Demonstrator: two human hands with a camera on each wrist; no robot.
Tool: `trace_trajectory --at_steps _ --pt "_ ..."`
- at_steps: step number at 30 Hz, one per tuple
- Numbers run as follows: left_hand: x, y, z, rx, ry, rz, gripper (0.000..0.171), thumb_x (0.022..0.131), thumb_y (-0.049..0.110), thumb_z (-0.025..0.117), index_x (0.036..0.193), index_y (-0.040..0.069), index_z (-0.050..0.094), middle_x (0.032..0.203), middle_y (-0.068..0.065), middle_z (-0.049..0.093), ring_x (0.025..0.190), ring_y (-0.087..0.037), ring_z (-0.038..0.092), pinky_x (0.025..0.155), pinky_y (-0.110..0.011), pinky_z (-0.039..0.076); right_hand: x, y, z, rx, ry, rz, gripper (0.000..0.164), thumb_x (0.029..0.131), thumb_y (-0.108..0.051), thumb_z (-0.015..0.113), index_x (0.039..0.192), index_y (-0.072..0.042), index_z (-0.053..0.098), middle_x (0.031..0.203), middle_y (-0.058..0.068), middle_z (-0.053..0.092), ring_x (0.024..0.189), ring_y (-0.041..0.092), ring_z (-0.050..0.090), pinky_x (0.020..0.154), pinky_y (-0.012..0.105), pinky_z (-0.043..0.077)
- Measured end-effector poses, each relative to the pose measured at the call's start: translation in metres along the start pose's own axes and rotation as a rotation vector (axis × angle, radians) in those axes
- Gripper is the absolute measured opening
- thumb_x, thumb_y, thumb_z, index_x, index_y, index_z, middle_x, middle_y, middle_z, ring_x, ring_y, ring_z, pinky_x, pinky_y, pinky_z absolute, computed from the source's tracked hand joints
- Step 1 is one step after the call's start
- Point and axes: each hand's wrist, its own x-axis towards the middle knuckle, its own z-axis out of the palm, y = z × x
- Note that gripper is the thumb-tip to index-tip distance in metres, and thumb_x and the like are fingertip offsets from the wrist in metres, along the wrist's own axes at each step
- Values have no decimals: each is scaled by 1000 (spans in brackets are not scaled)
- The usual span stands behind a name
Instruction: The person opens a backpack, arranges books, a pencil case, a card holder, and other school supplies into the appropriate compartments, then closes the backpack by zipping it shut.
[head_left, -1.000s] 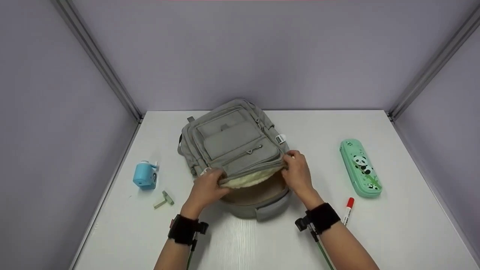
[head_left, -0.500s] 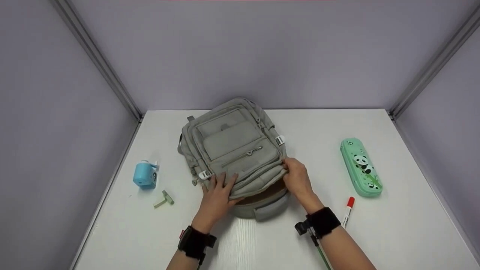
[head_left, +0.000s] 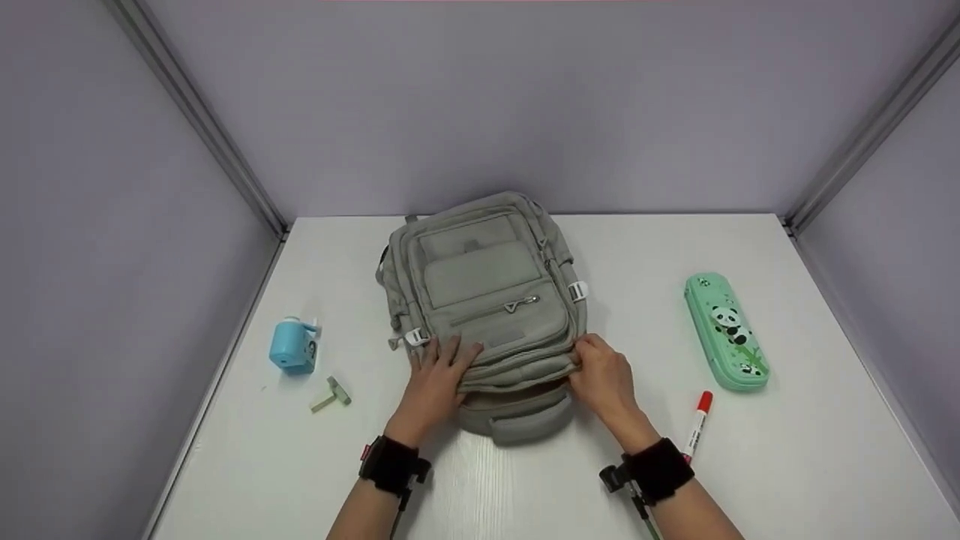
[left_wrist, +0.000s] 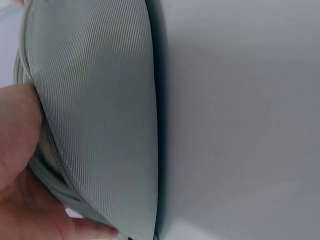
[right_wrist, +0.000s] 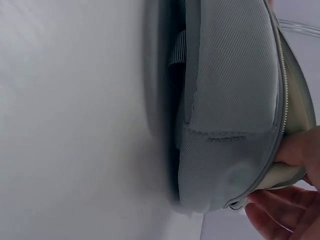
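A grey-green backpack [head_left: 487,270] lies on its back, its top towards the person. Its main zip opening is partly unzipped, with the carry handle [head_left: 532,424] beyond the rim. In the head view my left hand [head_left: 431,382] spreads its fingers over the front panel; the left wrist view shows its thumb tucked into the opening, holding the edge. My right hand [head_left: 606,379] pinches the opening's right corner. The right wrist view shows a digit inside the zip edge [right_wrist: 283,100] and other fingers outside near its end. The backpack's inside is mostly hidden.
On the white table [head_left: 472,487], a blue pencil sharpener [head_left: 292,349] with a crank and a small pale-green T-shaped piece [head_left: 334,395] lie left. A green panda pencil case [head_left: 727,334] and a red-capped marker [head_left: 697,424] lie right. Grey panels [head_left: 480,105] enclose the table's sides and back.
The raised front edge has come down over the opening. The backpack has shifted right and turned slightly. My left hand's fingers have moved onto the front panel; my right hand keeps its corner, slightly lower.
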Motion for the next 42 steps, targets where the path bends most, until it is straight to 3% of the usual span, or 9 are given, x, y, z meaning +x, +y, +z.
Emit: trace_trajectory --at_steps 6,16,23,27,30,32,34,37,42 --pt "11 -4 -7 -31 -104 5 77 88 16 81 155 27 45 162 -19 35 147 -57 25 108 -78 24 -13 0 -3 -30 -67 -9 16 73 9 73 76 -3 63 96 13 68 66 34 67 56 45 54" --pt "28 -9 -6 -121 -154 15 74 87 8 78 152 28 50 163 -16 34 150 -54 18 112 -77 17 -21 -2 -18 -62 -268 73 21 79 5 75 77 -6 57 82 6 58 62 25 59 56 43 48" --pt "34 -19 -9 -260 -156 16 71 84 -2 71 148 23 56 162 -15 36 152 -50 19 113 -77 14 -12 -9 -32 -88 -445 63 23 87 -6 78 78 -8 57 76 5 58 70 26 62 60 42 50" --pt "34 -24 -14 -359 -182 27 71 82 0 75 148 19 57 164 -15 34 153 -48 15 114 -76 10 0 -13 -45 -59 -565 113 21 87 -18 82 81 -9 64 79 3 64 74 22 63 62 42 51" --pt "32 -28 -23 -469 -226 34 69 84 11 80 148 16 56 164 -15 32 154 -47 12 116 -73 11 13 -17 -54 -33 -614 166 26 88 -31 81 91 -6 71 91 8 71 80 24 66 67 44 53" --pt "32 -31 -30 -558 -236 38 69 85 20 83 148 12 56 161 -17 38 153 -45 21 118 -67 20 22 -19 -56 -17 -602 166 33 91 -35 78 100 -4 72 109 14 71 87 30 69 72 47 55" --pt "32 -34 -37 -627 -209 28 69 86 26 84 147 9 56 157 -17 44 148 -43 34 116 -61 30 30 -22 -54 1 -574 140 39 94 -37 75 110 -2 71 127 21 64 99 36 69 79 50 56" --pt "34 -38 -42 -641 -80 -5 59 91 20 78 144 4 56 148 -17 53 126 -38 58 103 -54 47 38 -27 -43 7 -560 82 45 96 -37 71 126 -3 66 149 26 47 122 43 59 91 55 53" --pt "40 -45 -33 -416 155 -146 40 97 4 62 138 3 57 134 -19 56 96 -30 66 81 -48 55 45 -38 -16 -19 -627 33 60 98 -44 66 149 -14 54 161 26 29 146 51 31 107 65 39"
